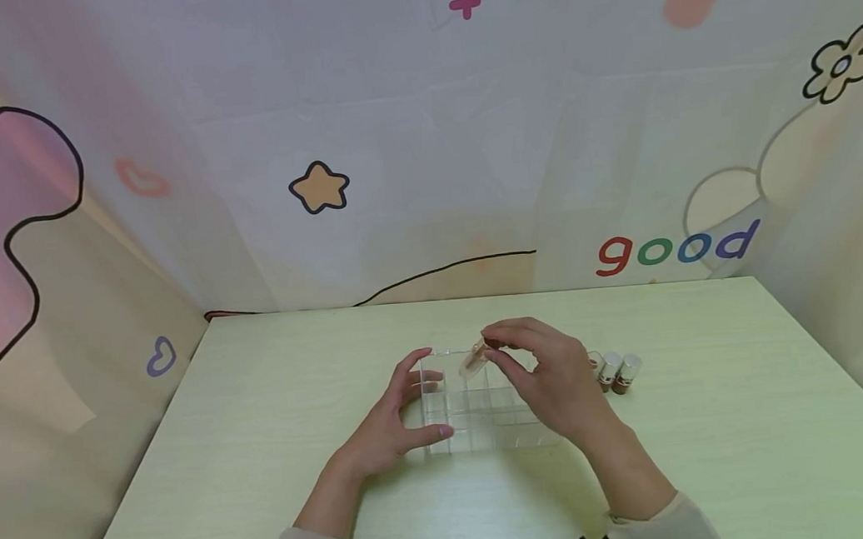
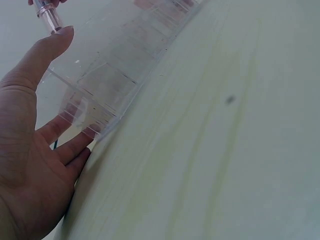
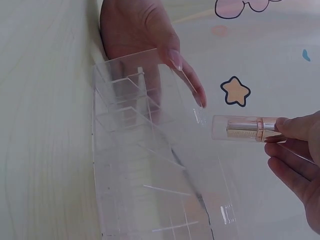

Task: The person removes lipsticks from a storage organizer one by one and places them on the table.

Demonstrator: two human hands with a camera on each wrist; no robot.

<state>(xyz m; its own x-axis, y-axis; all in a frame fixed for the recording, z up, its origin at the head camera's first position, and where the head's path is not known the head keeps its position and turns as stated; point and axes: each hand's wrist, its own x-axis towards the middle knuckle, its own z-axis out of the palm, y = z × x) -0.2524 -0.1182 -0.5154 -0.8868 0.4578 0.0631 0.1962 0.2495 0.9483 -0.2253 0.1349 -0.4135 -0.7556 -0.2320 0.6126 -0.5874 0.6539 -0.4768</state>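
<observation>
My right hand (image 1: 559,373) pinches one end of a lipstick tube (image 3: 242,128) between thumb and fingers. The tube has a clear cap and a shiny rose-gold inner part, and it is tilted above the organizer in the head view. A clear acrylic organizer (image 1: 481,440) with several compartments stands on the table. Around its left end is my left hand (image 1: 389,418), thumb at the front and fingers at the back. In the right wrist view, the tube's clear end lies just beyond the organizer's upper edge. My right hand hides part of the organizer's right side in the head view.
To the right of the organizer lie more lipstick tubes (image 1: 626,374) with pale ends and dark ends, one partly hidden by my right hand. A pale wood-grain table (image 1: 264,448) lies under everything. Behind it hangs a printed cloth backdrop (image 1: 407,137).
</observation>
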